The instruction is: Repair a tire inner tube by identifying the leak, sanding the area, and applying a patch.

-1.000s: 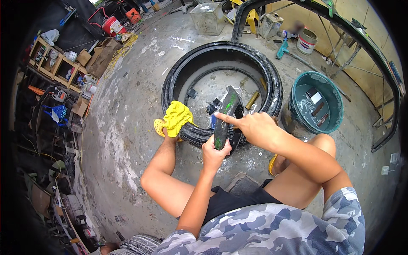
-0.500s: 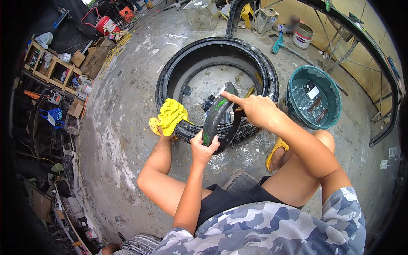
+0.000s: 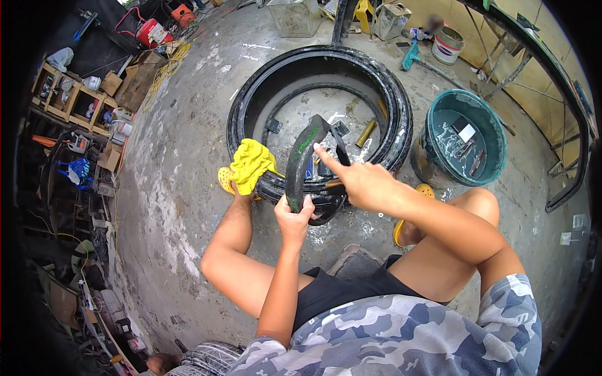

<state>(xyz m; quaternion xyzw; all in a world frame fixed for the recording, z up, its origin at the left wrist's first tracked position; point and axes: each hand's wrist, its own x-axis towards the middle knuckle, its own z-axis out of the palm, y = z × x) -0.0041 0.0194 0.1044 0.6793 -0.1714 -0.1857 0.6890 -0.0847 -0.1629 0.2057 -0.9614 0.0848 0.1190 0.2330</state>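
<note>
Head view. White bucket (image 3: 449,45) with a red band beyond the big black tyre (image 3: 320,119); teal tub (image 3: 461,138) just right of tyre. Left hand (image 3: 293,219) closed around lower end of curved black rubber strip (image 3: 301,156), held upright over tyre's near rim. Right hand (image 3: 360,182) loosely curled, forefinger pressed to strip. Yellow rag (image 3: 251,164) draped on tyre's left edge. Stained concrete floor (image 3: 182,163), cluttered workshop shelves (image 3: 63,94) far left.

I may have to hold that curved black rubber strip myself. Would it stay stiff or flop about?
Probably springy rather than floppy: the black rubber strip keeps its arc while the left hand grips only its lower end. It likely bends under pressure, since the right hand presses a finger against its upper part. It looks fairly light, held up one-handed.
</note>
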